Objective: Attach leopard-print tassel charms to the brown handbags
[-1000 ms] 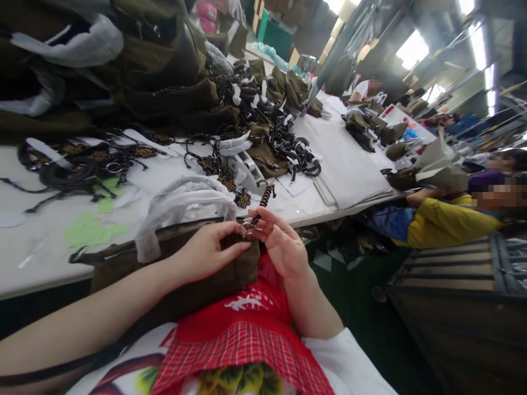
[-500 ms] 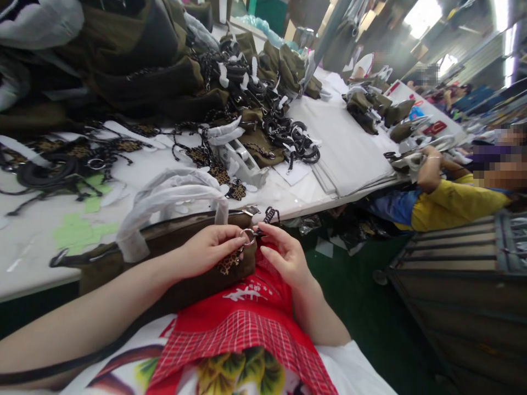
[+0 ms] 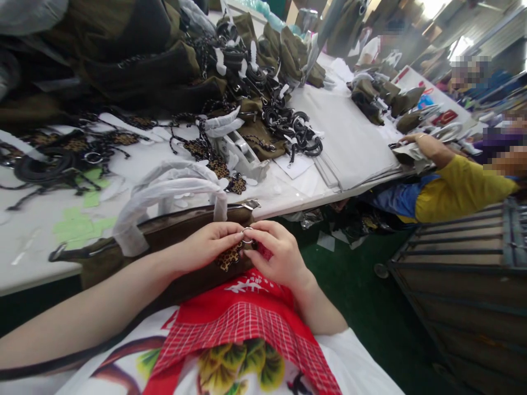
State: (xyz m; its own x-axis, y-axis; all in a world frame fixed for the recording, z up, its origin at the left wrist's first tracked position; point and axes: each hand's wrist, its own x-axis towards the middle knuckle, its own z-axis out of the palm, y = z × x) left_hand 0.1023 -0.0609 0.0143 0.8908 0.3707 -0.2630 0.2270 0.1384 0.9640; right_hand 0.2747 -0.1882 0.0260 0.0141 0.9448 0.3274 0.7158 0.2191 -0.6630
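Between my two hands is a metal ring (image 3: 247,236), pinched by the thumb and fingers of my left hand (image 3: 214,241). From it hangs a leopard-print charm (image 3: 229,258), just below my left fingertips. My right hand (image 3: 278,249) has its fingers curled against the ring's other side; the fingers hide part of it. Behind both hands an olive-brown handbag (image 3: 173,227) lies at the table edge, close against the red apron (image 3: 242,307). Its handles (image 3: 177,189) are wrapped in white paper, and a zipper end (image 3: 250,204) shows at its right.
Olive bags (image 3: 123,60) pile up at the back left of the white table (image 3: 329,126). Dark straps (image 3: 296,131), leopard-print charms (image 3: 214,164) and green paper pieces (image 3: 84,227) lie nearer. A co-worker in a yellow sleeve (image 3: 465,186) reaches over the table at right, above a wheeled cart (image 3: 461,285).
My right hand has moved left, its fingers closing in on the ring beside my left fingertips. The dark coiled cord seen above my right hand is now out of sight. The co-worker's arm has shifted.
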